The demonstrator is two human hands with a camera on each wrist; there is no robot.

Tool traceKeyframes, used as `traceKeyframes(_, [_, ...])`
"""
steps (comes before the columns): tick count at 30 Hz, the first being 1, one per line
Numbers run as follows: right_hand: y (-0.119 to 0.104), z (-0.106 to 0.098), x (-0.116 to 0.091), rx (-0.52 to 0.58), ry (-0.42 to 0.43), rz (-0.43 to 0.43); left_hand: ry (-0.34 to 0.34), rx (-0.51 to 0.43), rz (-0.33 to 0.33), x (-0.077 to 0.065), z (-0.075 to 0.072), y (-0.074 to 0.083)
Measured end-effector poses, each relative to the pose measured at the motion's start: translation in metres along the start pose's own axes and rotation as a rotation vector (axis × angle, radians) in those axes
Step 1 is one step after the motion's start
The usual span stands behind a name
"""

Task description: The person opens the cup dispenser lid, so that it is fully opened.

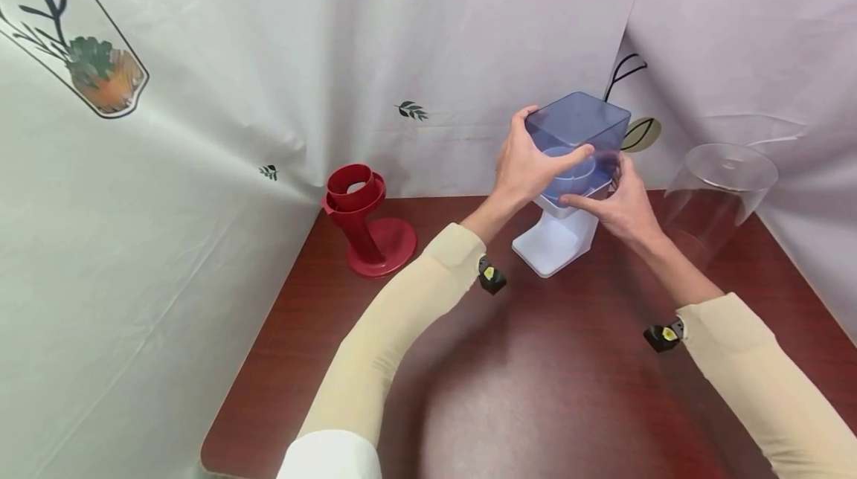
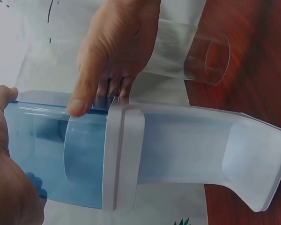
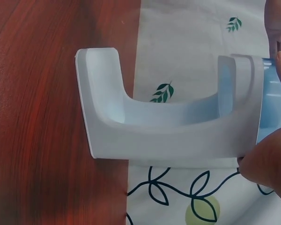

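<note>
A see-through blue square cover (image 1: 579, 118) sits on the square top of a white C-shaped stand (image 1: 550, 245). A round ring shows through the cover. My left hand (image 1: 525, 163) grips the cover's left side, thumb across its front and fingers toward its top. My right hand (image 1: 628, 205) holds the lower right of the cover, its thumb near the white rim (image 2: 124, 159). In the right wrist view, the stand's base (image 3: 100, 89) and open middle show, while much of the cover lies out of frame. Whether the base touches the table is hard to tell.
A red stand (image 1: 384, 245) with a round top ring is at the back left of the dark red wooden table (image 1: 535, 390). To the right of my right hand stands a clear cylinder (image 1: 726, 200). White patterned cloth (image 1: 469, 55) hangs close behind.
</note>
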State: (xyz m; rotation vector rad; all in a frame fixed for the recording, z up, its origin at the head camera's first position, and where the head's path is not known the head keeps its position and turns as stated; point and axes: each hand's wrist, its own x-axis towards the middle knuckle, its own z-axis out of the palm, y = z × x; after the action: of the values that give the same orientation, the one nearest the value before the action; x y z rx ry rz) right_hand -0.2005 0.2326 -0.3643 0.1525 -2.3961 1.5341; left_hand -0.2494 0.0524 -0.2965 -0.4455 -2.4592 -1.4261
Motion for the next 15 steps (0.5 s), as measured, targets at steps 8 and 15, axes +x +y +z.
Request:
traceKeyframes(8, [0.002,-0.004,-0.005,-0.036,-0.053,-0.025,-0.065,-0.057,0.034,-0.003,-0.017,-0.008])
traceKeyframes(15, [0.002,-0.004,-0.006,-0.003,-0.106,-0.027,-0.13,-0.092,0.058,-0.01,-0.035,-0.014])
